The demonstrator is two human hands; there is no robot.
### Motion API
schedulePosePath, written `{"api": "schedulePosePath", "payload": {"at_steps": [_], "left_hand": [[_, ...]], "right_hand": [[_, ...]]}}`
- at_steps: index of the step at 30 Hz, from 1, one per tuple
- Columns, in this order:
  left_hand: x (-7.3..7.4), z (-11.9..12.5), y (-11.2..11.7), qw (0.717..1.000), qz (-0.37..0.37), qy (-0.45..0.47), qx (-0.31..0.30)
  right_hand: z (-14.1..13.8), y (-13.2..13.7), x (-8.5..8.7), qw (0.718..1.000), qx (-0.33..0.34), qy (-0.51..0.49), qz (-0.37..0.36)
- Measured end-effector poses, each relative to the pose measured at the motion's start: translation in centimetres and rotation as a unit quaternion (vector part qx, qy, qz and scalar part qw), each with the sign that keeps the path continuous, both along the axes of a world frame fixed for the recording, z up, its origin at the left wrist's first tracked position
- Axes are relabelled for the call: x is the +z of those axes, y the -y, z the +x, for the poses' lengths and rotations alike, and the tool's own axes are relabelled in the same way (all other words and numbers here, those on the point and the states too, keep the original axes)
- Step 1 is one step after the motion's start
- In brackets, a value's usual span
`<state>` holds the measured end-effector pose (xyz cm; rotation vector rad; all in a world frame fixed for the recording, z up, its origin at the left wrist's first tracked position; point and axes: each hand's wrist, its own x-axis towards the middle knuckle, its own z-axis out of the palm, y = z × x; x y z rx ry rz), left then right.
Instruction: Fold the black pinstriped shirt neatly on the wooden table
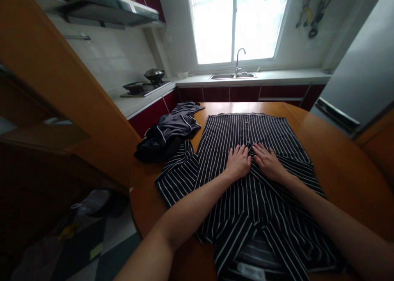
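A black shirt with white stripes (243, 129) is spread over the wooden table, buttoned side up, its collar towards me and its hem at the far side. My left hand (239, 162) lies flat on the middle of the shirt, fingers stretched out. Just to its right, my right hand (268, 162) also rests flat on the cloth, over a fold that appears to be a sleeve laid across the front. On the left, the other sleeve (181, 170) sticks out from the body. Neither hand grasps the fabric.
Dark clothes with white piping (177, 127) lie heaped at the table's left edge. The round wooden table (341, 166) reaches towards a fridge (347, 75) on the right. Beyond are a sink (221, 77) and a stove with pans (147, 88). Bags (92, 201) sit on the floor at left.
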<state>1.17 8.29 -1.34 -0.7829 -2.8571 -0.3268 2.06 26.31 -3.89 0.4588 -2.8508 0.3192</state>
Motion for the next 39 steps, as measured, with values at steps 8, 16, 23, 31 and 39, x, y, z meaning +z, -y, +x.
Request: {"api": "schedulePosePath", "payload": {"at_steps": [8,16,23,31,39], "left_hand": [[0.13,0.12,0.12,1.0,-0.008,0.001,-0.005],[0.49,0.25,0.16,1.0,-0.004,0.01,-0.002],[0.65,0.36,0.23,1.0,-0.009,0.011,-0.005],[0.55,0.17,0.17,1.0,-0.007,0.005,-0.004],[0.76,0.21,0.21,1.0,-0.009,-0.019,-0.02]], "right_hand": [[0.09,-0.04,-0.1,0.999,0.031,0.026,0.022],[0.0,-0.07,-0.03,0.999,0.031,0.033,0.009],[0.06,-0.13,-0.06,0.999,0.036,0.03,0.008],[0.01,0.07,0.21,0.999,0.013,0.042,0.012],[-0.06,0.03,0.66,0.998,-0.026,0.061,0.017]]}}
